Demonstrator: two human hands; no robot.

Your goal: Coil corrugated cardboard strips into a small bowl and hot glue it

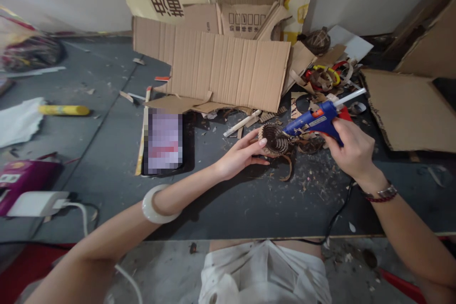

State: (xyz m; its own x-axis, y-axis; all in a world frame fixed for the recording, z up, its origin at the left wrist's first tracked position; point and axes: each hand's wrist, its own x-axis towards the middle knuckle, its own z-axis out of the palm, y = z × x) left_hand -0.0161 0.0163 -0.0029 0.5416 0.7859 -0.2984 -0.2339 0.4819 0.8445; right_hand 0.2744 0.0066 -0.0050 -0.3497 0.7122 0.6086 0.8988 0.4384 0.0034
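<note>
My left hand [242, 154] holds a small ribbed cup of coiled corrugated cardboard [273, 139] by its side, fingertips against the rim. My right hand [351, 149] grips a blue hot glue gun [313, 120] with a red trigger part. A white glue stick [349, 97] sticks out of its back. The gun's nozzle points left, very close to the cardboard cup, and the contact point is hidden. Curled cardboard strips [309, 144] lie on the dark work table [228, 209] beneath the gun.
A large flat corrugated cardboard sheet [221, 69] stands behind the hands, with opened cartons beyond it. A phone [164, 141] with a blurred screen lies to the left. Cardboard scraps litter the table. A black cord [338, 213] runs across its right side.
</note>
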